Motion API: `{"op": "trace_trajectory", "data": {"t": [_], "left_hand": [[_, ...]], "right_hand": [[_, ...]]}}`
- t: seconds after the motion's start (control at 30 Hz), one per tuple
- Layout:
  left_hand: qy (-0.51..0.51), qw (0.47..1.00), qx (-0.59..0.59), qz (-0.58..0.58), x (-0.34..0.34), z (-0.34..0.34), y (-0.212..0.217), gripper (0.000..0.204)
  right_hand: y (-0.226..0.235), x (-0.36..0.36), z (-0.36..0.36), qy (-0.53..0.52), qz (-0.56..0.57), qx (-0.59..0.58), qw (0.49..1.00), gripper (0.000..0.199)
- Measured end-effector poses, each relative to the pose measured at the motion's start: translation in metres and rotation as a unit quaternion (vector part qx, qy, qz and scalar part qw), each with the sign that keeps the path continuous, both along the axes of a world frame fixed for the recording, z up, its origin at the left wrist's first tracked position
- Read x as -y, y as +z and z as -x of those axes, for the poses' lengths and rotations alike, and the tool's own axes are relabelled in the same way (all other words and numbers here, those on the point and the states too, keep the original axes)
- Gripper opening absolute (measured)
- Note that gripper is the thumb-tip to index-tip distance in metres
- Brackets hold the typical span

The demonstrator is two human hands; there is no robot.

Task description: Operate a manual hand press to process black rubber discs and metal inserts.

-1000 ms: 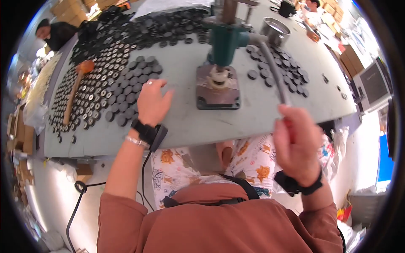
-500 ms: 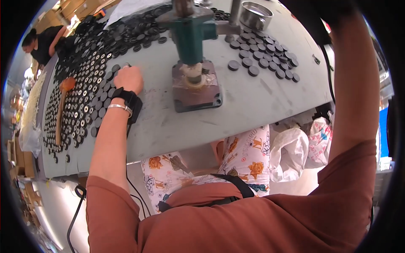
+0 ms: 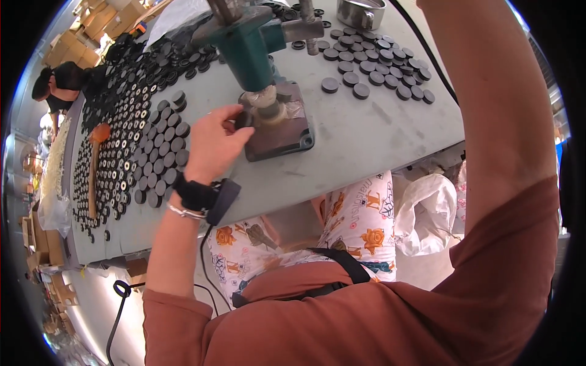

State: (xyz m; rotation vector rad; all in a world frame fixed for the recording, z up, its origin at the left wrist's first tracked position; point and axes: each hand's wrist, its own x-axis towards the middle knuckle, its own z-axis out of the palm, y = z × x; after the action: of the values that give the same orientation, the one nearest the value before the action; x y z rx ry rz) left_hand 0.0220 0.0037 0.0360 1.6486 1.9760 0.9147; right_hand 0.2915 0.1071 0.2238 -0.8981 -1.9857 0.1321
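Table [image 3: 348, 146] spreads before you, running well out to both sides of the press [image 3: 247, 58], whose upright axis leans leftward toward the top of the view. Your right arm [image 3: 491, 97] reaches up past the upper edge, on the other side of the press from your left; your right hand is out of view, so you cannot tell whether it is gripping anything. Grey caps lie in two groups, the left group [image 3: 160, 143] just beyond your left wrist and the right group [image 3: 373, 64] well apart from it, across the press. Under the press head, the base [image 3: 274, 145] rests flat on the table. Your left hand [image 3: 213, 140] is at its left edge, clearly the nearer of your two hands, with thumb and fingers closed in a pinch. The seat [image 3: 276, 119] stands near the middle of the base, to the right of that pinch and almost level with it. Between your thumb and fingers is one dark cap [image 3: 243, 120], over the left edge of the base and short of the seat. That small rightward gap looks like the relation that counts; the cap, being round, shows no long axis, and your fingers hide its exact tilt.
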Motion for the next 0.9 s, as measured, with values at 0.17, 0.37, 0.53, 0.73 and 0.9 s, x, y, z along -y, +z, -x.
{"op": "trace_trajectory", "data": {"t": [0.17, 0.37, 0.53, 0.73, 0.9], "left_hand": [[0.046, 0.997, -0.012, -0.067, -0.006, -0.025, 0.001, 0.052], [0.045, 0.993, -0.014, -0.11, -0.019, -0.035, -0.006, 0.054], [0.074, 0.989, 0.022, -0.125, -0.019, -0.037, -0.014, 0.058], [0.062, 0.993, 0.014, -0.095, -0.017, -0.035, -0.016, 0.071], [0.04, 0.987, 0.049, -0.144, 0.001, -0.023, -0.025, 0.074]], "right_hand": [[-0.006, 0.005, 0.01, -0.004, -0.002, 0.0, 1.0, 0.026], [-0.011, 0.017, 0.014, -0.022, -0.011, 0.006, 1.0, 0.026], [-0.008, 0.029, 0.016, -0.045, -0.024, 0.02, 0.999, 0.027], [-0.017, 0.049, 0.017, -0.068, -0.034, 0.037, 0.996, 0.028], [-0.042, 0.124, 0.026, 0.054, 0.006, 0.054, 0.997, 0.009]]}}
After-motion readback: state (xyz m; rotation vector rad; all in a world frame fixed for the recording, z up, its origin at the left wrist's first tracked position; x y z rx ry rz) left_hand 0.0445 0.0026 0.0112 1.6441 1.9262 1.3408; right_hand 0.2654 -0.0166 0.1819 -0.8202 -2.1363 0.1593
